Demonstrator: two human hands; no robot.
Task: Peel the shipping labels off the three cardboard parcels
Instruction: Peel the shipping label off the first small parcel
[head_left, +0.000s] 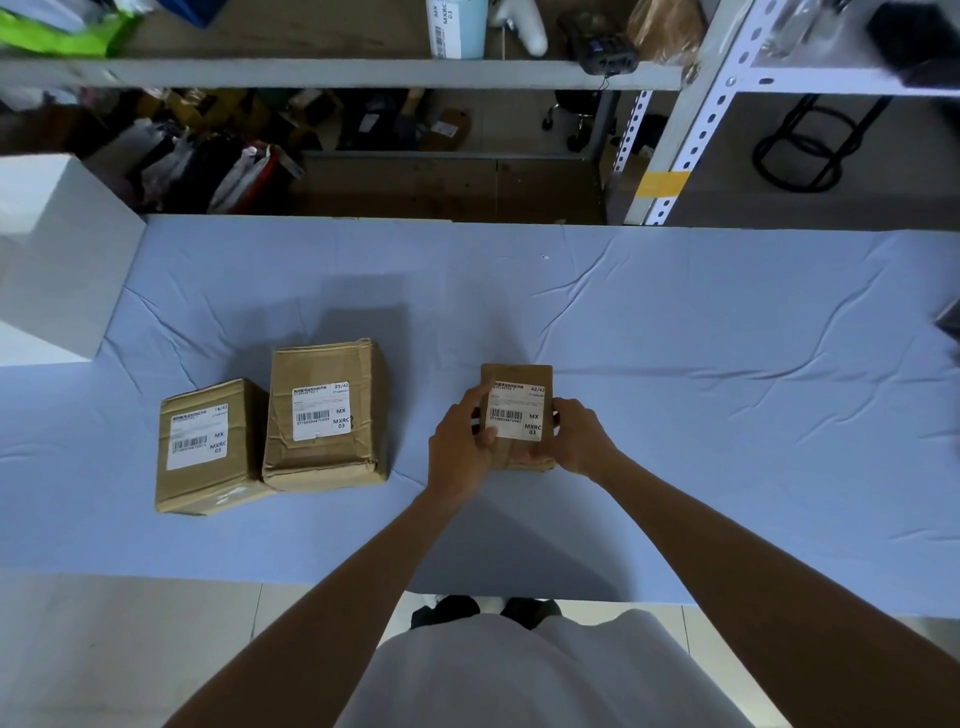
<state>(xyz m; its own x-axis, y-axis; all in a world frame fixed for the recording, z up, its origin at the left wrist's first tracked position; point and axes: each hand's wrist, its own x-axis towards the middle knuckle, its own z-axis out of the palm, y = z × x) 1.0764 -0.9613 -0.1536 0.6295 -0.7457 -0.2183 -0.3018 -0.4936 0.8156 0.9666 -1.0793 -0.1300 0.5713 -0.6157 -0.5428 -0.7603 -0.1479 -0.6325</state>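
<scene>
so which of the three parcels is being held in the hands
The smallest parcel, on the right, gripped by both hands; the other two parcels sit untouched side by side on the left.

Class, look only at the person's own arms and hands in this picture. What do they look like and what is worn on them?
Both arms are bare down their whole visible length: no sleeves reach them. The left hand and right hand wear no gloves, and no watch, ring or bracelet shows. Lower in the view is a white garment on the body.

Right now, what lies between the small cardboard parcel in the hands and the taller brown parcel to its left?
Head view: only bare blue cloth between small parcel and taller parcel, plus the left hand.
</scene>
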